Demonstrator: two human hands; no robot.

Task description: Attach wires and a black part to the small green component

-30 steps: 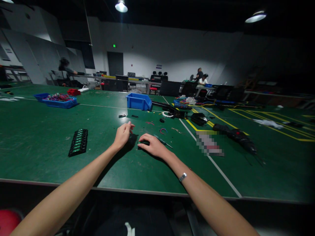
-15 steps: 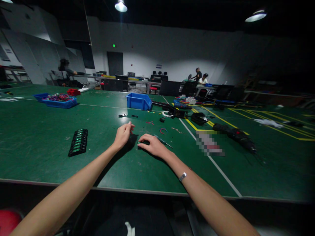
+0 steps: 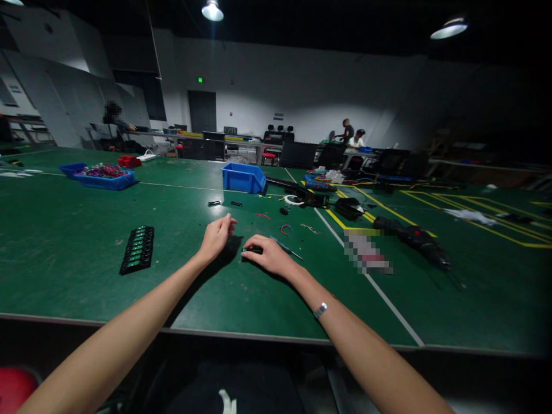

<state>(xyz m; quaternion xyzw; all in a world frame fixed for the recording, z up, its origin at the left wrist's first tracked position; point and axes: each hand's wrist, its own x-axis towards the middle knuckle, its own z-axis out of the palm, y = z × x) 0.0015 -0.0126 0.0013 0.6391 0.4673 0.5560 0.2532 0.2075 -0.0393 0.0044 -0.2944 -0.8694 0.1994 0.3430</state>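
My left hand (image 3: pixel 217 237) rests over the green table (image 3: pixel 207 299), its fingers curled a little and apart, with nothing seen in them. Just right of it, my right hand (image 3: pixel 268 253) has thumb and fingers around a small dark piece (image 3: pixel 257 250), mostly hidden by the fingers. A screwdriver (image 3: pixel 288 249) lies beyond the right hand. To the left is a black block with a row of green strips (image 3: pixel 137 249). Two small black parts (image 3: pixel 214 203) lie beyond the left hand. Bits of red and blue wire (image 3: pixel 285 229) lie past the right hand.
A blue bin (image 3: pixel 244 178) stands farther back. Blue trays (image 3: pixel 106 179) with coloured wires and a red object (image 3: pixel 129 161) are at the back left. Black devices (image 3: pixel 416 238) and a pixelated sheet (image 3: pixel 367 253) lie to the right. Several people sit or stand far off.
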